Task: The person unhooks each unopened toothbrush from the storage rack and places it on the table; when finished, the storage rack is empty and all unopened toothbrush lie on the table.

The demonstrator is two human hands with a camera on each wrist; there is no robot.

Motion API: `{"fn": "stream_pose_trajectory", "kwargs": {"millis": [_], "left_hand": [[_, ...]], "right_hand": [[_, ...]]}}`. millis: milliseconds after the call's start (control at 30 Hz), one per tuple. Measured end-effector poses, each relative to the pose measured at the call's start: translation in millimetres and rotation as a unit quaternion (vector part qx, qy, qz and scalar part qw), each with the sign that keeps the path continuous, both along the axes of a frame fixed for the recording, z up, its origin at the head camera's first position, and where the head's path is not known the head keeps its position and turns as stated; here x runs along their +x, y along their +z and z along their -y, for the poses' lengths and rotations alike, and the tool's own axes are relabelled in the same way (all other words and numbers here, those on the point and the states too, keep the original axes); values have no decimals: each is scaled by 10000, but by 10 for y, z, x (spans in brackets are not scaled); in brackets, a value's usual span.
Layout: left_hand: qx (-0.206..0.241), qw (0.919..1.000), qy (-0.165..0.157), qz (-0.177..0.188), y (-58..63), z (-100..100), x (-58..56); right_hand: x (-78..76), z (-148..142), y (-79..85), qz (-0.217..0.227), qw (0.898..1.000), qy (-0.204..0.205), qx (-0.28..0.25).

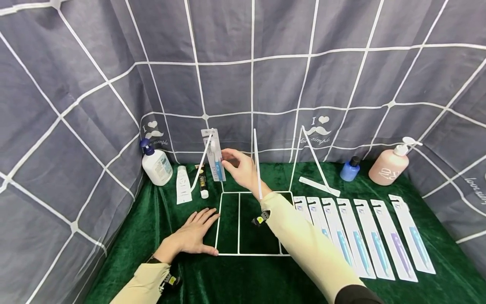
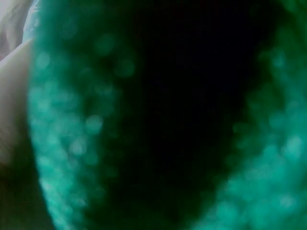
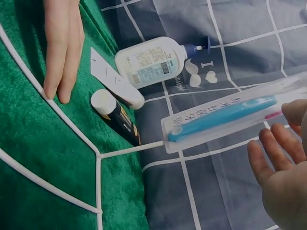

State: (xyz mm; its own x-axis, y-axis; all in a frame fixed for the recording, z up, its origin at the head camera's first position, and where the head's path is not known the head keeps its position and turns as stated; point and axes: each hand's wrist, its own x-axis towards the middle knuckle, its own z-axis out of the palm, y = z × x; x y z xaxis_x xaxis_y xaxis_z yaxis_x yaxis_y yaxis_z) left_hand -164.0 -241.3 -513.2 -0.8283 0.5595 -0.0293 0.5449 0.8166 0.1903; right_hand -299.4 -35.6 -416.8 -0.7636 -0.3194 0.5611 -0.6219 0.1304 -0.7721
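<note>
A packaged toothbrush [image 1: 217, 162] with a blue handle hangs upright from the tip of the left slanting prong of a white wire rack [image 1: 253, 254]. My right hand [image 1: 243, 169] is beside its right edge, fingers loosely bent. In the right wrist view the thumb [image 3: 295, 112] overlaps the edge of the package [image 3: 211, 117], while the other fingers spread below it. My left hand [image 1: 193, 234] lies flat on the green cloth, fingers spread, the fingertips and thumb right at the rack's left base bar. Green cloth [image 2: 72, 129] fills most of the left wrist view, blurred.
Behind the left hand stand a white pump bottle [image 1: 157, 169], a white tube [image 1: 183, 185] and a black tube [image 1: 203, 181]. Several packaged toothbrushes [image 1: 395, 236] lie in a row at right. Beyond them are a blue bottle [image 1: 349, 170] and a pink pump bottle [image 1: 388, 166]. A grey curtain [image 1: 281, 84] rises behind.
</note>
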Motion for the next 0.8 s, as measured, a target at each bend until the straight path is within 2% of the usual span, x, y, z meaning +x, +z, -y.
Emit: {"fn": "stream_pose_trajectory", "kwargs": {"millis": [233,433,633,800], "left_hand": [[-106,9999,67,116,-20,1,-7],[-37,10000,16,-12,-2,-9,-16],[-67,10000,11,-26,15,-15,-8],[-77,10000,17,-21,21,-14,-3]], "right_hand": [[-27,95,-77,-150,9991,-393,96],[-6,152,-112,-160,9984,-538,82],[57,131,-127,-508,9984,-260,-31],[180,95,-29,-888,9958,128,-162]]}}
